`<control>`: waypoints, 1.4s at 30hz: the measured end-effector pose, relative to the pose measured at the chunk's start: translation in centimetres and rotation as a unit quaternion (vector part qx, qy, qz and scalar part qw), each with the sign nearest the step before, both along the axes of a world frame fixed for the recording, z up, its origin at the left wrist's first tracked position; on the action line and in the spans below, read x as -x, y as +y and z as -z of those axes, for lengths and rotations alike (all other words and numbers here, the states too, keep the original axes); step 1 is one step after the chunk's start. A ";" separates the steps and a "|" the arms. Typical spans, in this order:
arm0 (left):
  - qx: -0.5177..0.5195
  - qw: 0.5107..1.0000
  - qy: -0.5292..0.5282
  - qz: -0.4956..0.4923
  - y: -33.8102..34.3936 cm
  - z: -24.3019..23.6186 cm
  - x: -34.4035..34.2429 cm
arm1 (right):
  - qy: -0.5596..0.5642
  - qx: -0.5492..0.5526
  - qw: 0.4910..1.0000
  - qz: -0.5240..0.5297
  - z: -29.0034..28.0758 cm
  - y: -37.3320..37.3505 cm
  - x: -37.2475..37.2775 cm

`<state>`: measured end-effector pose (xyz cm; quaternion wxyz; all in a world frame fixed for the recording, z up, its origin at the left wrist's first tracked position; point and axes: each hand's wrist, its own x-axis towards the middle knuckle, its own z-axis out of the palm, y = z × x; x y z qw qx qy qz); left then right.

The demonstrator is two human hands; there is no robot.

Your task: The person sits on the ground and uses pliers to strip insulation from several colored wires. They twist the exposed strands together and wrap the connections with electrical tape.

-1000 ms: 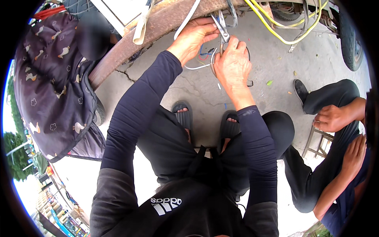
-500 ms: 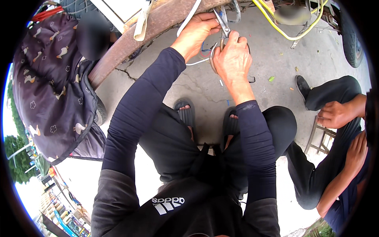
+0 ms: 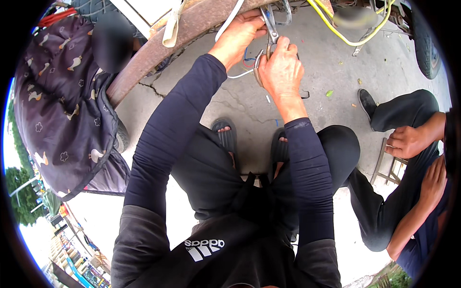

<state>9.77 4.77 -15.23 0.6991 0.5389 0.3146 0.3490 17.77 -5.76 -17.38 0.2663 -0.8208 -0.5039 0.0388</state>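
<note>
Grips metal scissors [image 3: 273,35] in right hand [image 3: 282,72], far centre, over concrete floor [image 3: 331,67]. Points blades [image 3: 270,23] toward far side, handles [image 3: 257,66] within right-hand grasp. Bends left hand [image 3: 240,34] just left of blades; cannot tell whether pinching anything. Includes thin white wire [image 3: 241,75] left of handles, and rusty curved beam [image 3: 144,67] to far left.

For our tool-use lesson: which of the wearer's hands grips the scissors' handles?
The right hand: it holds the scissors by the handles, whereas the left hand is beside the blades.
</note>
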 end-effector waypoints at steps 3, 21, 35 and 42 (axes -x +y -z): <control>-0.017 0.999 -0.006 0.037 1.5 1.4 -0.3 | -0.011 -0.014 1.000 0.004 0.2 -0.1 0.4; 0.034 0.999 0.023 0.022 1.5 0.7 0.6 | 0.021 -0.015 1.000 0.014 0.3 0.9 1.1; 0.026 0.999 0.024 0.021 2.0 1.0 1.5 | 0.002 -0.033 0.999 0.005 0.9 1.2 1.9; 0.027 0.999 0.040 0.005 1.9 1.2 1.6 | 0.022 -0.013 1.000 0.006 0.6 1.5 2.1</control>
